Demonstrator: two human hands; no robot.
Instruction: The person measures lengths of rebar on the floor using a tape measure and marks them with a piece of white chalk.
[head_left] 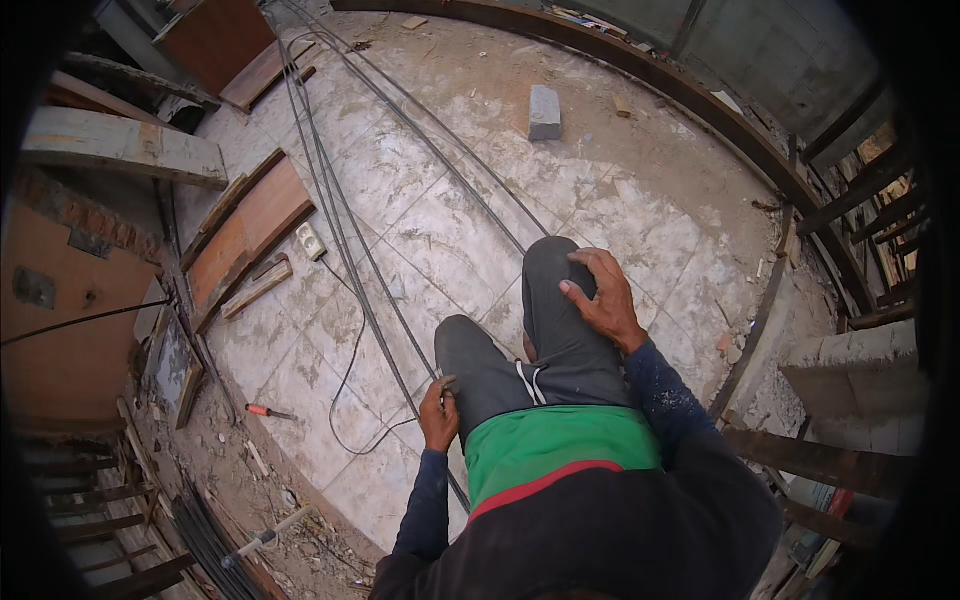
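My left hand is beside my left thigh, its fingers curled at a long thin steel rod that runs into them from the far left. Another steel rod passes just left of this hand and continues down beside my hip. My right hand rests on my right knee, thumb and fingers apart, with nothing in it. Two more rods reach from the far side to my right knee, where the leg hides their ends. I sit or squat low, knees bent, in dark grey trousers.
A white power socket with a black cable lies left of the rods, near wooden boards. A red-handled screwdriver and a hammer lie at left. A grey block stands ahead; a long dark beam curves behind.
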